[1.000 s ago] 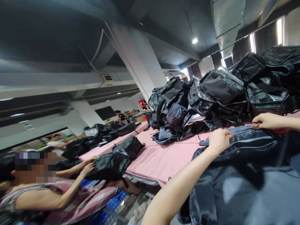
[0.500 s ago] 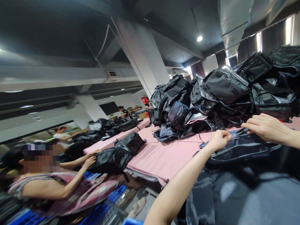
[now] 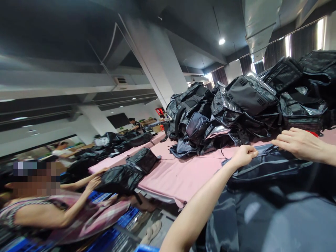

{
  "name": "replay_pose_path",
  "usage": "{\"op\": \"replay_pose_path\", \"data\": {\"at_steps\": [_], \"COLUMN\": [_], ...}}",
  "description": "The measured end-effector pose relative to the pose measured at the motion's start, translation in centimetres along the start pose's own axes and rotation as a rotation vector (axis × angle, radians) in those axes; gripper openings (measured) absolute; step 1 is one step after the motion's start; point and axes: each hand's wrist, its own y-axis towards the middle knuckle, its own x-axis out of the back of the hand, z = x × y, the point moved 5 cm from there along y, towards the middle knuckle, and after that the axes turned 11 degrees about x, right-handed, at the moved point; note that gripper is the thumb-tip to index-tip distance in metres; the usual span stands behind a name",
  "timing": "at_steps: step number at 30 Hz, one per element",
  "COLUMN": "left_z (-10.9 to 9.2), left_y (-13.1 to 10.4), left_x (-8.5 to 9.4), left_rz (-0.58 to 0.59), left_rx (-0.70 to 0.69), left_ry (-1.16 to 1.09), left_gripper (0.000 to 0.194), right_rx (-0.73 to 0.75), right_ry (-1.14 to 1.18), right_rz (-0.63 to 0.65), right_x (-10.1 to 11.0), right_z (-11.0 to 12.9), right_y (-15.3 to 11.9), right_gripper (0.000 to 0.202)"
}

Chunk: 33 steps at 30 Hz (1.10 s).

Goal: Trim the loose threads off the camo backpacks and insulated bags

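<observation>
A large dark grey backpack point(image 3: 265, 213) lies close in front of me at the lower right, its fabric lining facing up. My left hand point(image 3: 244, 155) is closed in a pinch on the far edge of this backpack. Just to the right, my right hand point(image 3: 296, 142) is closed on the same edge, fingers and thumb pressed together. A short stretch of grey edge fabric runs between the two hands. Whether a zipper lies under the fingertips cannot be made out.
A pink-covered table point(image 3: 170, 178) extends beyond the backpack. Several black camouflage backpacks point(image 3: 252, 94) are heaped on it. At left a seated co-worker point(image 3: 47, 210) handles another black backpack point(image 3: 120, 176). Blue crates point(image 3: 105, 238) stand low at the left.
Both hands keep their hold on the backpack's edge, almost unmoved. The view has shifted slightly, so the surroundings appear a little further left.
</observation>
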Motion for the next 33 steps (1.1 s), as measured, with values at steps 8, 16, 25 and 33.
{"op": "replay_pose_path", "data": {"at_steps": [8, 16, 25, 33], "left_z": [0.1, 0.6, 0.0, -0.3], "left_y": [-0.3, 0.2, -0.8, -1.4], "left_x": [-0.3, -0.8, -0.8, -0.9], "left_rz": [0.067, 0.151, 0.177, 0.137], "left_rx": [-0.045, -0.016, -0.142, -0.18], "left_ry": [-0.156, -0.233, -0.181, -0.079], "left_gripper": [0.023, 0.019, 0.02, 0.021], "right_rx": [0.041, 0.098, -0.05, -0.236], "right_ry": [0.026, 0.048, 0.697, 1.025], "right_rz": [-0.011, 0.01, 0.219, 0.319], "right_x": [0.4, 0.8, -2.5, -4.3], "right_z": [-0.4, 0.1, -3.1, -2.4], "right_y": [0.8, 0.5, 0.2, 0.3], "right_gripper": [0.027, 0.03, 0.03, 0.031]}}
